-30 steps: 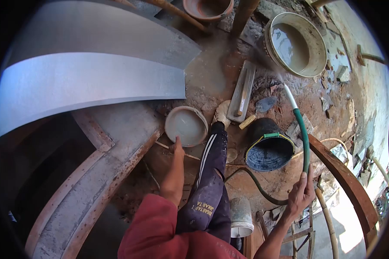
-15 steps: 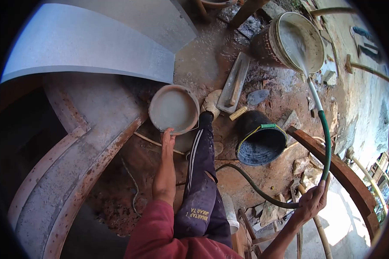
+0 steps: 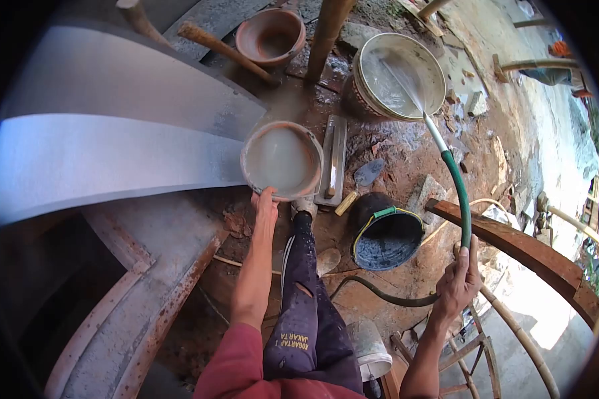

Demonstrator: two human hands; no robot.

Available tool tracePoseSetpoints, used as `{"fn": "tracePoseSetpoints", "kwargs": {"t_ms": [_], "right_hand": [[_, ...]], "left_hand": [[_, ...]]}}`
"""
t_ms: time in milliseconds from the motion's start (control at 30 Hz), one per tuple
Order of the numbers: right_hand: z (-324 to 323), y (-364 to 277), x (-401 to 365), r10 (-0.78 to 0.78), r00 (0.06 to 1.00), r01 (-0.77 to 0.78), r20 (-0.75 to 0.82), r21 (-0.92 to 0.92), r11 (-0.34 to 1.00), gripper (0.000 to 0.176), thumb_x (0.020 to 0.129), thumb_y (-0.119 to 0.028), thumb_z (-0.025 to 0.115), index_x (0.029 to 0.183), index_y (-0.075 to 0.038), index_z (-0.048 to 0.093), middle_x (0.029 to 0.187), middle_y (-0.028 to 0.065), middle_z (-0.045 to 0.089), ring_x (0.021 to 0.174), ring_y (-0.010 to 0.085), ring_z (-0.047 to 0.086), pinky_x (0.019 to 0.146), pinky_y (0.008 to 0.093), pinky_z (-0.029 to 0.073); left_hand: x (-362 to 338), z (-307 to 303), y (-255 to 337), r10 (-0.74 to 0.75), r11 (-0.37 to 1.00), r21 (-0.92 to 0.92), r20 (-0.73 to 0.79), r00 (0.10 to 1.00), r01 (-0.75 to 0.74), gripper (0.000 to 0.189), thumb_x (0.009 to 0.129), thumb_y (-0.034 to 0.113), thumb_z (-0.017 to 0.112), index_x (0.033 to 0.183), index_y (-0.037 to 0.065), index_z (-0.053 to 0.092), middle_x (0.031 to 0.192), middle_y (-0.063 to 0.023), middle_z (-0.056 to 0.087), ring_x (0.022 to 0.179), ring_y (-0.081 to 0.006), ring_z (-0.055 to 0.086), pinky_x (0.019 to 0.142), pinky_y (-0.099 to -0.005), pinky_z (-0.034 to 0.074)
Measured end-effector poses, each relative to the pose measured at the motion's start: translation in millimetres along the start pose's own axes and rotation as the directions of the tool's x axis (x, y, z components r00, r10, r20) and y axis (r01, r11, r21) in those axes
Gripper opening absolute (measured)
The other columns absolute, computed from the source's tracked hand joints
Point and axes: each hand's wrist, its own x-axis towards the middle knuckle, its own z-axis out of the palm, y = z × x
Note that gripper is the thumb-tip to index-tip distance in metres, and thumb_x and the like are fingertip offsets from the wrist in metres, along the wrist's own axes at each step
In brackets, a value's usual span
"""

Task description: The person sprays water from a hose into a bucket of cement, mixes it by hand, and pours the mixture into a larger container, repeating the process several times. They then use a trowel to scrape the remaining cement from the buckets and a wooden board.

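My left hand [image 3: 266, 205] grips the near rim of a round clay-coloured bowl [image 3: 247, 149] with cloudy grey water in it. The bowl hangs above the floor, over my foot. In my right hand [image 3: 460, 278] is a green hose [image 3: 460, 193] with a pale end piece [image 3: 435, 133]. A stream of water runs from it into a large, dirty white-rimmed bucket [image 3: 363, 80]. Between my hands stands a tilted black bucket [image 3: 389, 241] with a yellow-and-green handle.
A trowel [image 3: 369, 174] and a long float [image 3: 333, 159] lie on the wet, muddy floor. A second clay bowl [image 3: 245, 43] stands at the back among wooden posts [image 3: 329, 40]. Smooth curved concrete [image 3: 126, 149] fills the left. A curved wooden beam [image 3: 526, 249] crosses at right.
My view has shifted, bringing the second clay bowl into sight. The held bowl has moved away from me, near the float. Water keeps running from the hose into the large bucket.
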Motion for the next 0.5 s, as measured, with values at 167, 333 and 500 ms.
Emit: {"fn": "tracePoseSetpoints", "kwargs": {"t_ms": [167,333,500], "right_hand": [[7.7,1.7,10.8,0.051,0.998,-0.053,-0.032,-0.034,0.998,0.041,0.102,-0.017,0.056,0.139,0.001,0.054,0.060,-0.0090,0.037,0.048,-0.0009,0.030,0.043,0.0205,0.019],[13.5,2.5,22.1,0.088,0.996,-0.088,-0.012,-0.069,0.994,0.041,0.101,-0.015,0.057,0.140,-0.001,0.054,0.063,-0.0077,0.040,0.052,0.0005,0.033,0.046,0.0205,0.023],[15.2,1.3,32.6,-0.033,0.999,0.031,-0.011,-0.191,0.981,0.038,0.098,-0.015,0.062,0.133,-0.002,0.061,0.069,-0.0034,0.050,0.061,0.0046,0.042,0.054,0.0237,0.034]], "left_hand": [[17.6,80.7,21.6,0.004,0.999,0.033,0.013,1.000,-0.004,0.054,0.071,-0.011,0.059,0.123,0.003,0.051,0.118,-0.0133,0.056,0.106,-0.0364,0.061,0.082,-0.0561,0.058],[-22.3,142.8,81.0,0.035,0.953,0.296,0.092,0.995,-0.061,0.045,0.072,-0.010,0.058,0.116,0.000,0.051,0.109,-0.0142,0.058,0.093,-0.0340,0.066,0.070,-0.0519,0.062],[-102.8,201.7,148.0,0.059,0.835,0.523,0.223,0.973,-0.171,0.038,0.073,-0.007,0.058,0.111,-0.004,0.052,0.099,-0.0148,0.062,0.077,-0.0302,0.068,0.061,-0.0439,0.063]]}}
